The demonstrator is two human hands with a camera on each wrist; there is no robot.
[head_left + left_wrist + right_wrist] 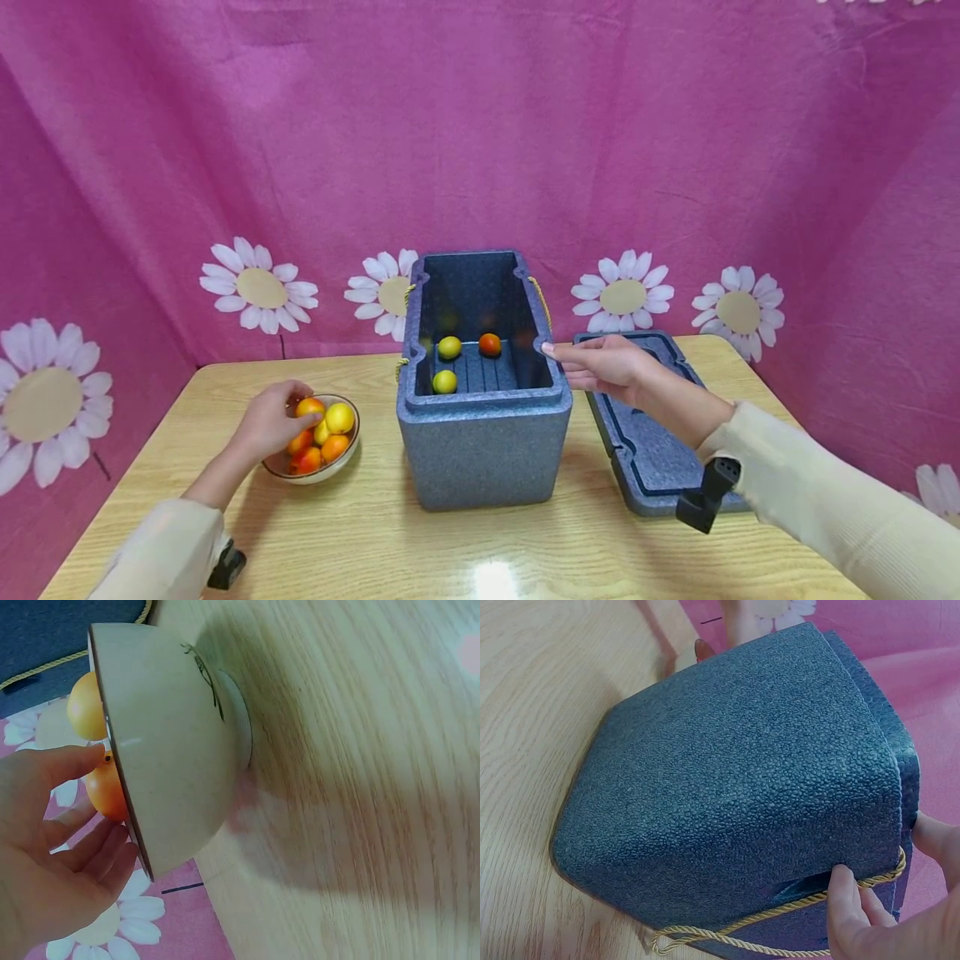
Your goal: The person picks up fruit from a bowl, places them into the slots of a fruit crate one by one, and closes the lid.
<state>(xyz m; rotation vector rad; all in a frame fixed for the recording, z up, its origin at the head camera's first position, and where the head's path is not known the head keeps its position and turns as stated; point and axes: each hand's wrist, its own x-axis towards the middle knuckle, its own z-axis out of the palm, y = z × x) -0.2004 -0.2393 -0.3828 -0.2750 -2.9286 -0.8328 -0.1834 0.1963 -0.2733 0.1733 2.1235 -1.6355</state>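
Observation:
My left hand (270,421) reaches over a white, brown-rimmed bowl (330,473) of yellow and orange fruit. Its thumb and fingers pinch a round orange fruit (106,796) at the rim, with a dark stem spot showing beside the thumb in the left wrist view. A grey foam box (483,458) stands uncovered in the middle. My right hand (611,365) grips its right wall, thumb at the rim and fingers against the outside by the gold rope (780,909). Inside lie two yellow fruits (449,347) and one red-orange fruit (490,344).
To the right of the box, the grey foam lid (663,458) lies flat on the wooden table (360,542), under my right forearm. A pink curtain (480,125) with white daisies hangs close behind and at both sides.

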